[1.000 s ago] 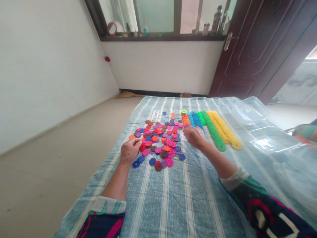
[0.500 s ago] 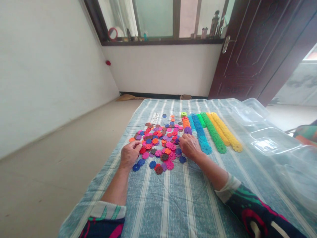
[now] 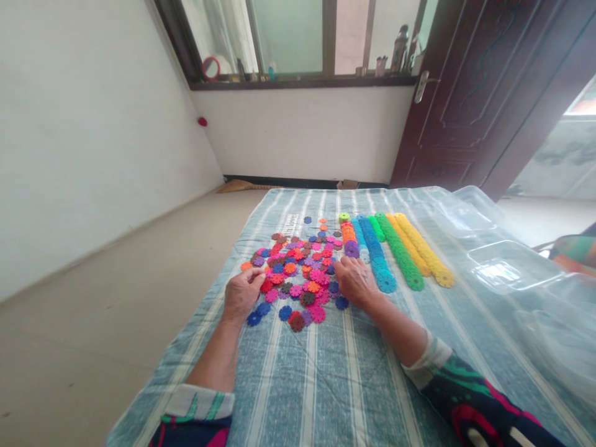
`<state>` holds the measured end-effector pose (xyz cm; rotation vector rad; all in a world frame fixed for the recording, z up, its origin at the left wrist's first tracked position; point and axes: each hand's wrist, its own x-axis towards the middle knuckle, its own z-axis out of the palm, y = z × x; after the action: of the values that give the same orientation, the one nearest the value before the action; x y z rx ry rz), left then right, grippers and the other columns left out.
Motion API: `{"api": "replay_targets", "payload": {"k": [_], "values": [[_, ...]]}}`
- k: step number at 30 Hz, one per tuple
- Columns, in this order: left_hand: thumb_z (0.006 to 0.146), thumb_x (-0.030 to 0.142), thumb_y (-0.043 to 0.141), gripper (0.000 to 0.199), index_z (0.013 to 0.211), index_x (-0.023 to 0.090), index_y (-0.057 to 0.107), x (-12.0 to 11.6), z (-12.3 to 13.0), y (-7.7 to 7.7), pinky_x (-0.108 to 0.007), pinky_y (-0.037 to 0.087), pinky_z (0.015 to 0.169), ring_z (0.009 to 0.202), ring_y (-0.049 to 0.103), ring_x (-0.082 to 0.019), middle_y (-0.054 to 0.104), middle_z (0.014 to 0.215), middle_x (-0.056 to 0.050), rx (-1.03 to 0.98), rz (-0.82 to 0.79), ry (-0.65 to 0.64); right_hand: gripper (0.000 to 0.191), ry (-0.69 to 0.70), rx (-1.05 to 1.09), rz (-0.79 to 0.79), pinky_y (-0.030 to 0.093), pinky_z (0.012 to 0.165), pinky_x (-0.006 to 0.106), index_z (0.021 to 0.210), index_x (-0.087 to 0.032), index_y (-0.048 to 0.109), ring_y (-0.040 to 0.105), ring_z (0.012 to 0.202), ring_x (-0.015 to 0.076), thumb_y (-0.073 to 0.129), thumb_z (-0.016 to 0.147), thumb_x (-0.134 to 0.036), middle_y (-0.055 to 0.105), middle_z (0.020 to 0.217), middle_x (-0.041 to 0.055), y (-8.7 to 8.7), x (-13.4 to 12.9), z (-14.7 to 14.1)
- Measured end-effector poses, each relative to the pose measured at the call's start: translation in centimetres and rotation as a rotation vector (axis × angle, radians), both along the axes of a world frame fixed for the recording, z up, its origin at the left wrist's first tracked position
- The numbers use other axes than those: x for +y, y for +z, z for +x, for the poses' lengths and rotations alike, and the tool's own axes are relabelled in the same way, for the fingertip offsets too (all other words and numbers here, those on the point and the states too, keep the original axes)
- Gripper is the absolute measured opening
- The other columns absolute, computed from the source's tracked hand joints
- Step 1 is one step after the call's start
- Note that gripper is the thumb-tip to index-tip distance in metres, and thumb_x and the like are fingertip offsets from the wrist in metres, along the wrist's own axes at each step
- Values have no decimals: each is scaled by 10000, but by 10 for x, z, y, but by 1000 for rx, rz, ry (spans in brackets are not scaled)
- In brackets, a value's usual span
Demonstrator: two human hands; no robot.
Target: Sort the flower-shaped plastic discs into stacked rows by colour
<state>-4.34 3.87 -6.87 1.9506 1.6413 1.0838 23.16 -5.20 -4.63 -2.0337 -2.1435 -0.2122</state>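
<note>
A mixed pile of flower-shaped plastic discs [image 3: 298,254] in pink, red, blue, orange, purple and brown lies on the striped cloth. At the pile's left edge my left hand [image 3: 242,294] is closed in a pinch; whatever its fingertips hold is too small to make out. My right hand [image 3: 356,280] has its fingers curled together at the pile's right side, beside a blue disc [image 3: 341,303], and its fingertips are partly hidden. Just beyond it, purple discs [image 3: 351,248] end a row of orange discs [image 3: 348,233].
Overlapping rows of blue discs [image 3: 372,242], green discs [image 3: 399,251] and yellow discs [image 3: 426,254] run along the right of the pile. Clear plastic boxes [image 3: 514,264] stand at the bed-like surface's right side. A dark red door [image 3: 465,105] is behind.
The view has tipped slightly. My right hand has drawn back a little from the purple discs. My left hand stays pinched at the pile's edge.
</note>
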Motion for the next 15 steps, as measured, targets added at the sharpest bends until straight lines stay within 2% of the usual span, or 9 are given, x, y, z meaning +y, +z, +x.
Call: {"api": "replay_targets", "payload": {"k": [4, 8, 15], "values": [[731, 428, 542, 330, 850, 177, 721, -2, 0, 2, -237, 500, 651, 730, 672, -184, 739, 779, -29, 20, -3, -2, 242, 32, 55, -10, 350, 769, 328, 986, -168, 645, 587, 906, 226, 415, 934, -113, 655, 1002, 107, 0, -5, -10], [724, 434, 542, 339, 854, 178, 723, -2, -1, 3, -238, 502, 640, 710, 671, -183, 742, 788, -28, 31, -14, 9, 243, 21, 164, 29, 363, 767, 319, 973, -176, 638, 591, 912, 221, 396, 971, -165, 665, 995, 94, -8, -9, -18], [716, 439, 548, 330, 851, 196, 725, -2, -2, 4, -248, 516, 667, 712, 678, -187, 748, 783, -18, 25, -14, 19, 180, 41, 416, 135, 407, 907, 330, 990, -182, 655, 576, 1045, 229, 491, 953, -246, 658, 1090, 96, -24, -13, -28]]}}
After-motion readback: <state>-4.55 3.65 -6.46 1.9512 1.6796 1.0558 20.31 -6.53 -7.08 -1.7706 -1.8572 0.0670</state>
